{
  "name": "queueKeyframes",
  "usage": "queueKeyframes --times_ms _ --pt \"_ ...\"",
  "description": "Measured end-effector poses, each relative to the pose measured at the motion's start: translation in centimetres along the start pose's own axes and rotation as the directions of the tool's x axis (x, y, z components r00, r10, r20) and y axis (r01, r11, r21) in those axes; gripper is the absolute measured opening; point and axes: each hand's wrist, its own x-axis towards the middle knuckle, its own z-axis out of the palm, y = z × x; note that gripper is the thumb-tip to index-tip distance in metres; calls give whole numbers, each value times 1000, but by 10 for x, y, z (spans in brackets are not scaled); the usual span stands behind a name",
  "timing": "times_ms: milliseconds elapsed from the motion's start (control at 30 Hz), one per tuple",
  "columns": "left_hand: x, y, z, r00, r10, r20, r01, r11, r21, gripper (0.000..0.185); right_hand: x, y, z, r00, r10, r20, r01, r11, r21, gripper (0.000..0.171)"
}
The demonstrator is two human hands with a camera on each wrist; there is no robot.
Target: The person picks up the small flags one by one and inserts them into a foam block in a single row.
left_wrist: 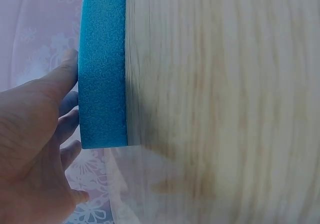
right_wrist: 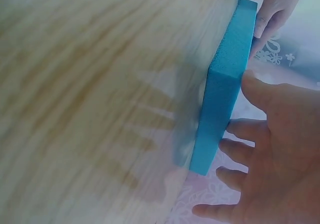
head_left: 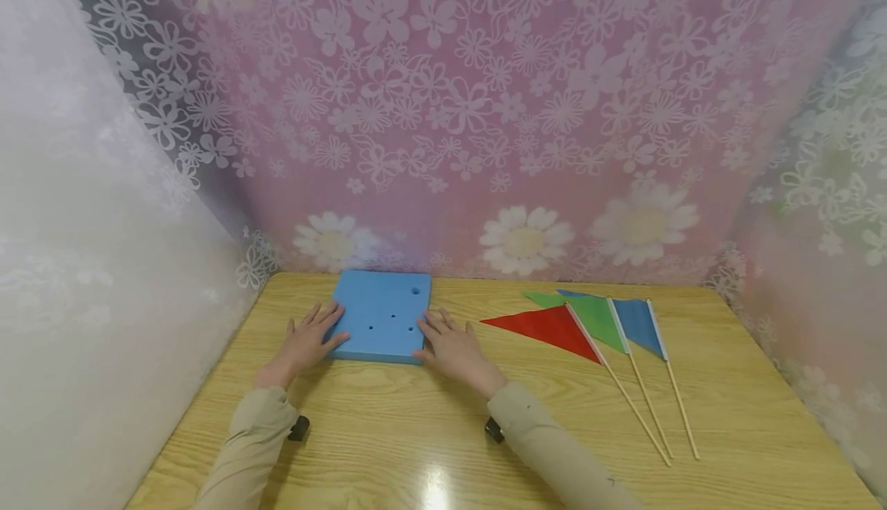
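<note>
A blue foam block (head_left: 381,316) with several small holes lies flat on the wooden table (head_left: 416,433), near the back. My left hand (head_left: 308,337) rests flat against its left side, fingers straight, thumb on the front corner. My right hand (head_left: 446,344) lies against its right side, fingers spread and straight. In the left wrist view the left hand (left_wrist: 37,134) touches the foam block's edge (left_wrist: 102,69). In the right wrist view the right hand (right_wrist: 272,149) touches the foam block (right_wrist: 222,94), and the left hand (right_wrist: 275,9) shows at the far end.
Three small flags on thin wooden sticks lie side by side to the right: red (head_left: 547,325), green (head_left: 589,317) and blue (head_left: 637,323). Floral curtain walls (head_left: 450,109) close in the table at the back and both sides.
</note>
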Motion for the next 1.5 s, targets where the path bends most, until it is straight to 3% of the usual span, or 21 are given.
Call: queueKeyframes --times_ms 667,1500 --pt "-6 19 8 999 17 32 -17 1000 -8 68 -22 19 -3 999 -34 -4 34 999 -35 63" --pt "-13 40 14 994 97 44 -95 995 -43 67 -54 38 -13 999 -46 -9 46 999 5 62"
